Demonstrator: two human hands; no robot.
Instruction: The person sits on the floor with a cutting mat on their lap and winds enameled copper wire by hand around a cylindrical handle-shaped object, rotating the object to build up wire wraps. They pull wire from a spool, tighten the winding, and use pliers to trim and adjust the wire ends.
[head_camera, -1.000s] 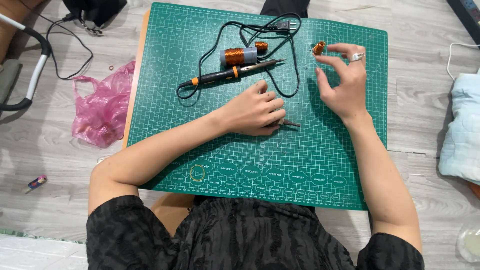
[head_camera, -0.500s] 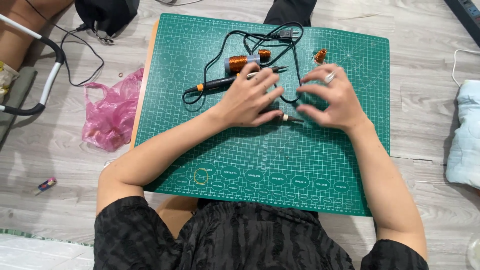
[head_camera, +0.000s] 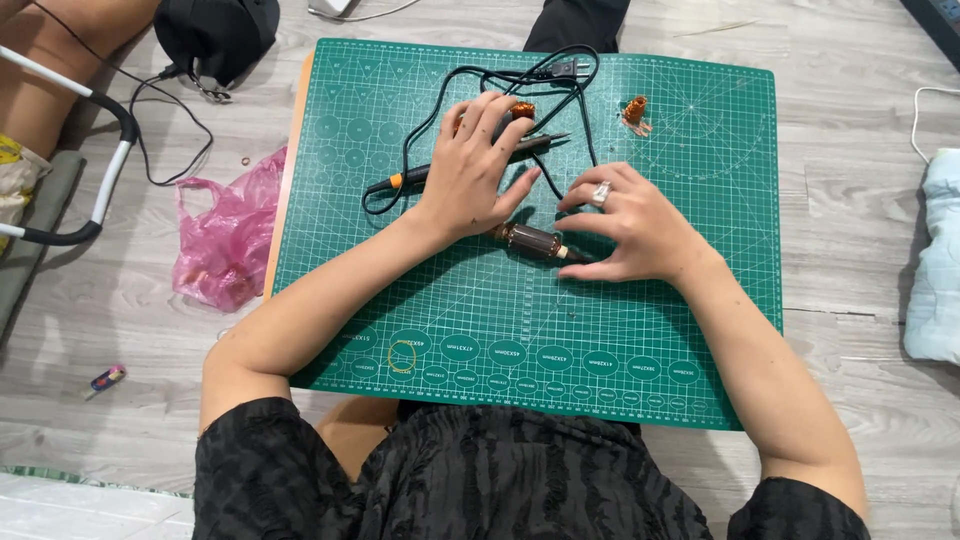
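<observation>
Between both hands' fingers (head_camera: 583, 222): motor rotor (head_camera: 530, 241).

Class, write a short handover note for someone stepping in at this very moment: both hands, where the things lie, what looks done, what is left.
Left hand: spread flat over the soldering iron and its black cord, not gripping.
Right hand: fingertips at the shaft end of the small motor rotor, which lies on the green cutting mat between the hands.
A small copper coil lies apart, near the mat's far edge.
Done: parts laid out on the mat.
Left: nothing is lifted yet; iron and rotor both lie on the mat.
</observation>
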